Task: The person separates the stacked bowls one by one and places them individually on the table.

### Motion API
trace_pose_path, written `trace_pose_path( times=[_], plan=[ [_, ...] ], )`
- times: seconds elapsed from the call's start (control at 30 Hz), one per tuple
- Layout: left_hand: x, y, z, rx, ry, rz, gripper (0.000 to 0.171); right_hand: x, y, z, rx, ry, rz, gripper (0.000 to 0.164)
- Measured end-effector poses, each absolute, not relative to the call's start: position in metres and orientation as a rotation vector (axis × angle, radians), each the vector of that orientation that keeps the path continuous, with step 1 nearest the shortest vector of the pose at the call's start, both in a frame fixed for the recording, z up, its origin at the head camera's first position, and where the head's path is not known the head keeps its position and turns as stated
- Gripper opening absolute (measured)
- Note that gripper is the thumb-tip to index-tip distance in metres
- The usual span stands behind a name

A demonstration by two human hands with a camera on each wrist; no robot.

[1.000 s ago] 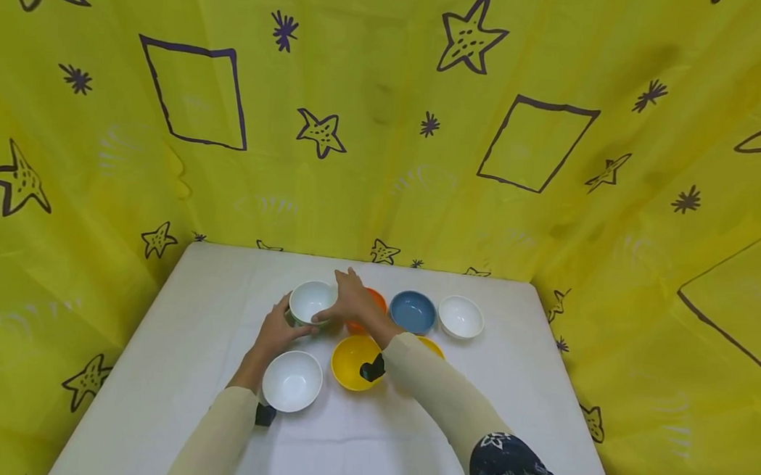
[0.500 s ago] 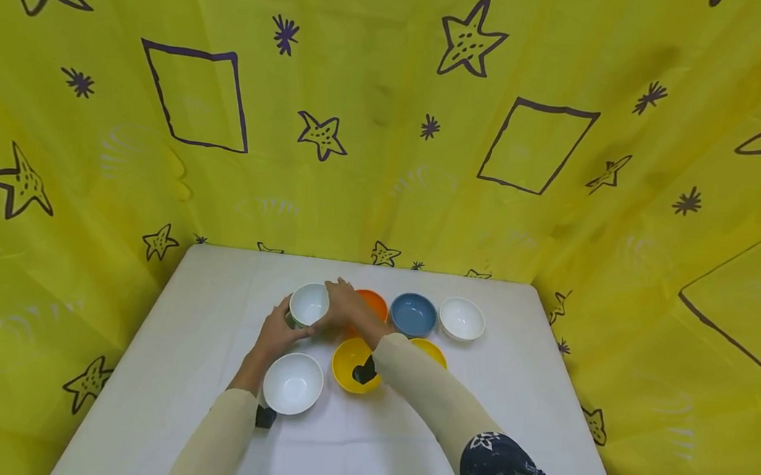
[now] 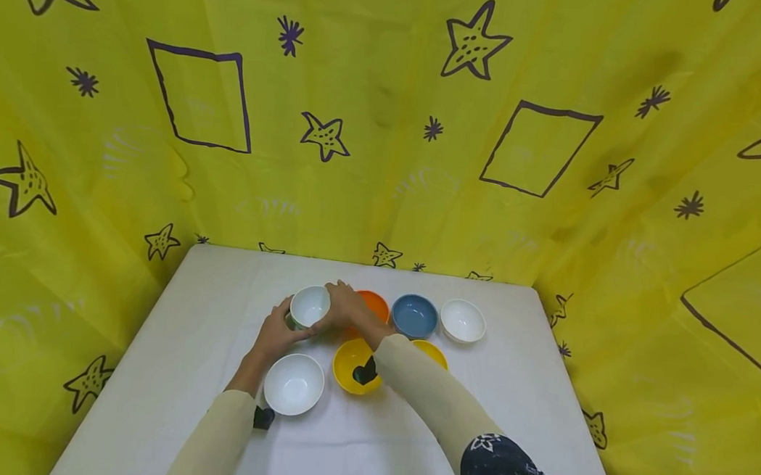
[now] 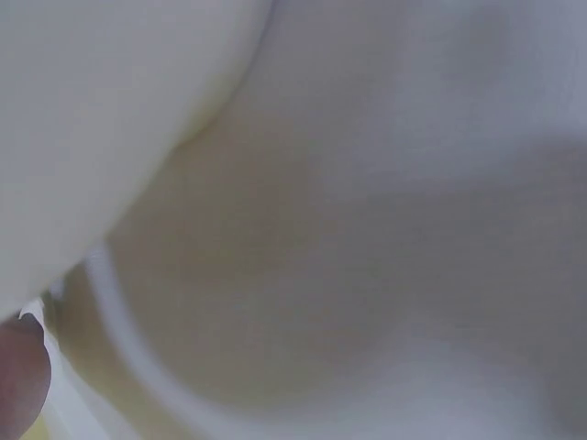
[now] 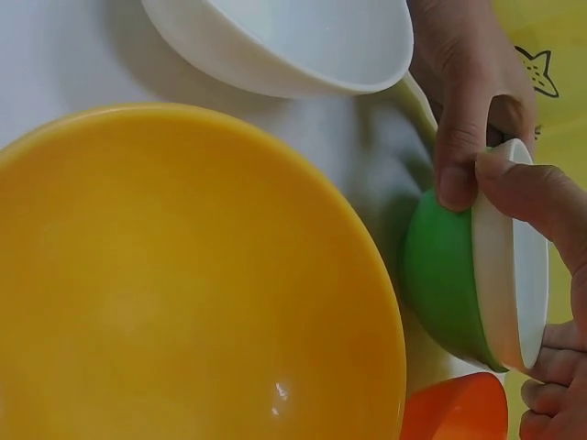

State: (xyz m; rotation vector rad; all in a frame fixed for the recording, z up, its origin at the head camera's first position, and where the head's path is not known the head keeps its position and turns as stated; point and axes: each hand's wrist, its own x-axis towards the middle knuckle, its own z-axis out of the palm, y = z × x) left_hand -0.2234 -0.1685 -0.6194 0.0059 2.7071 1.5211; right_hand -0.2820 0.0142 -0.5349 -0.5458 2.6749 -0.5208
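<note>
A white bowl sits nested in a green bowl at the back left of the table, its pale rim standing above the green one. My left hand holds the green bowl from the left; its thumb lies on the green wall in the right wrist view. From the right, my right hand grips the white bowl, thumb on the near side and fingers round the far side. Nearest my left wrist stands another white bowl, which fills a corner of the left wrist view. A fingertip shows there.
Beneath my right forearm are two yellow bowls, partly covered. Along the back row stand an orange bowl, a blue bowl and a white bowl. Yellow patterned cloth surrounds the white table.
My right hand has drawn in leftward and its fingers have come round the nested white bowl's right side. My left hand has stayed nearly in place.
</note>
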Motion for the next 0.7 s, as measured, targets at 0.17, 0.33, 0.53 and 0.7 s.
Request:
trace_pose_path(
  times=[0.17, 0.33, 0.53, 0.7],
  plan=[
    [-0.223, -0.168, -0.619, 0.016, 2.711, 1.533, 0.097, -0.280, 0.016, -0.532, -0.571, 2.689, -0.555, 0.095],
    [-0.224, -0.169, -0.621, 0.006, 2.721, 1.502, 0.100, -0.280, 0.019, -0.527, -0.591, 2.713, -0.591, 0.100],
    [-0.226, -0.172, -0.621, 0.006, 2.705, 1.513, 0.102, -0.281, 0.026, -0.518, -0.602, 2.708, -0.705, 0.099],
    [-0.227, -0.170, -0.624, 0.025, 2.693, 1.506, 0.104, -0.278, 0.038, -0.510, -0.613, 2.750, -0.747, 0.103]
  ],
)
